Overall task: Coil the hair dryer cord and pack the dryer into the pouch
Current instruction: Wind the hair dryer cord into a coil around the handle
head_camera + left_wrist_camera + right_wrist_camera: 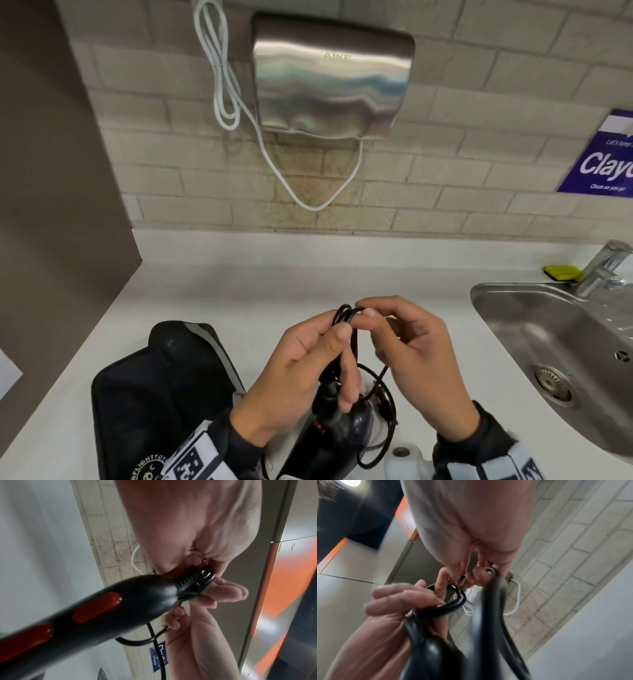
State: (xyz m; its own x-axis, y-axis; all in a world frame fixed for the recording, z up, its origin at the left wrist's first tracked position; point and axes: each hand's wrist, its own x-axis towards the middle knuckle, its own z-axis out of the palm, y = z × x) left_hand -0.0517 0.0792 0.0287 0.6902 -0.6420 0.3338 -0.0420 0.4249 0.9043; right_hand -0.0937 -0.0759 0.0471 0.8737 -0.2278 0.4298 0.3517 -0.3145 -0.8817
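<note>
Here, both hands were raised close together above the white counter (239,274), palms turned toward each other. The left hand (301,370) stood to the left with its fingers curled, the right hand (411,349) beside it with its fingertips bent inward to meet it. The black pouch (164,383) lay on the counter to the left of the hands; whether anything was inside could not be told. The steel sink (534,329) sat to the right. The left hand gripped a bundle of black cord (346,313) loops between thumb and fingers, just above the hair dryer (96,609) handle, so the dryer hung below it. The right hand pinched the top of the same loops with thumb and forefinger, while slack cord trailed down beneath both hands.
</note>
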